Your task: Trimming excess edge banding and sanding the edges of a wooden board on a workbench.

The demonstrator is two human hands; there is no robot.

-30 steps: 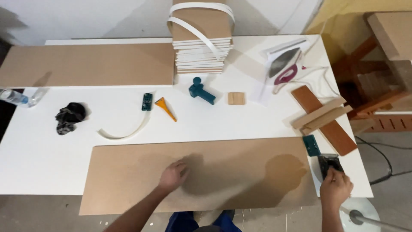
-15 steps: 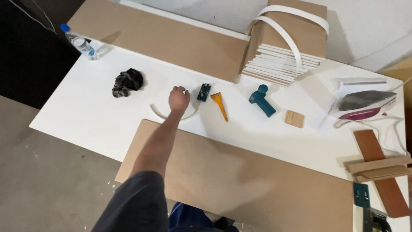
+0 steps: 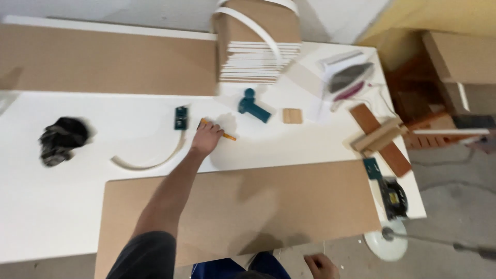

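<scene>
My left hand (image 3: 206, 139) reaches across a long brown board (image 3: 289, 206) and closes over a small orange scraper (image 3: 228, 136) on the white table (image 3: 57, 206). A small teal trimmer (image 3: 181, 118) and a curved white edge strip (image 3: 144, 163) lie just left of that hand. A teal handled tool (image 3: 254, 106) and a little wooden block (image 3: 292, 115) lie to its right. My right hand (image 3: 320, 266) hangs low below the table's near edge, holding nothing.
A stack of white-edged panels (image 3: 258, 51) and a second brown board (image 3: 103, 57) sit at the back. A clothes iron (image 3: 351, 77), crossed wooden pieces (image 3: 380, 137) and a teal-black power tool (image 3: 392, 194) are at the right. A black cloth (image 3: 62, 139) lies at the left.
My left hand moved right from the white strip to the orange scraper and closed on it. The view swung back to the right. My right hand has left the power tool and dropped low.
</scene>
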